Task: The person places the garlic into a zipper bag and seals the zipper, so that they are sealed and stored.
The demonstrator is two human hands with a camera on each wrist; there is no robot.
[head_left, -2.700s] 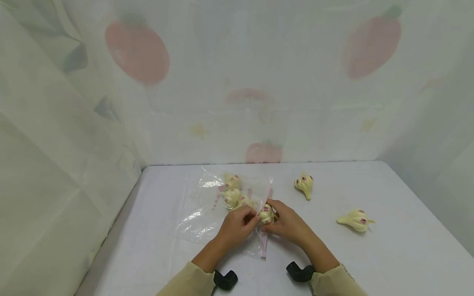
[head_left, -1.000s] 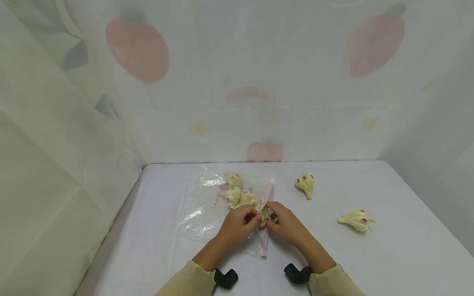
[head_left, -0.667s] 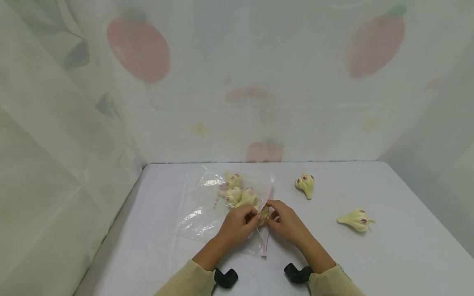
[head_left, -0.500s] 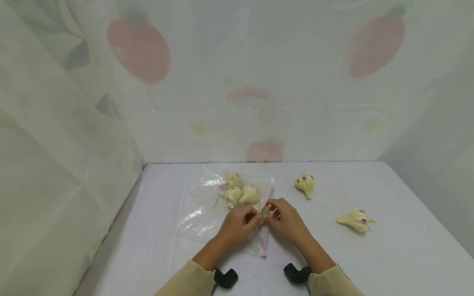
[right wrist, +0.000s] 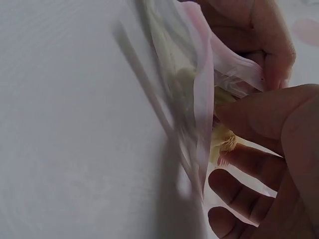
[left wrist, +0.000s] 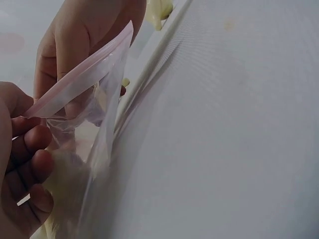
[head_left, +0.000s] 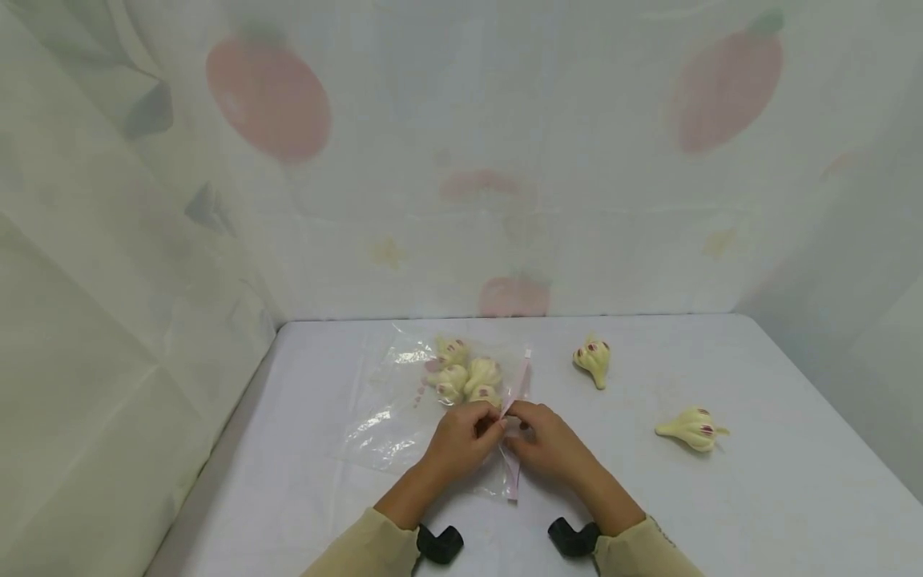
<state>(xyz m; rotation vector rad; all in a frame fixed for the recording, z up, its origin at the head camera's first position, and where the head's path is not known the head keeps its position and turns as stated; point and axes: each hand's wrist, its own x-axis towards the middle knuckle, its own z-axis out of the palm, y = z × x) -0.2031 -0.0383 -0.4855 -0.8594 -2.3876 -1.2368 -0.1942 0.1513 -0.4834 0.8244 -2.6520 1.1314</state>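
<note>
A clear zip bag (head_left: 389,417) with a pink closure strip (right wrist: 203,99) lies on the table, several garlic bulbs (head_left: 450,383) inside it. My left hand (head_left: 461,439) pinches the bag's edge at the mouth, which gapes in the left wrist view. From the other side, my right hand (head_left: 550,442) reaches into that mouth. In the right wrist view its thumb and fingers lie on either side of a garlic bulb (right wrist: 223,142), whose root end shows between them. The hands and film hide most of this bulb.
Two loose garlic bulbs lie right of the bag: one bulb (head_left: 594,362) toward the back, another bulb (head_left: 694,429) farther right. The table's back edge (head_left: 649,314) meets a printed curtain (head_left: 577,160), and curtains hang at both sides too.
The garlic bulb in my right hand has gone leftward through the mouth into the bag, and the right hand followed it. Bulbs inside shifted. My left hand stayed in place on the bag.
</note>
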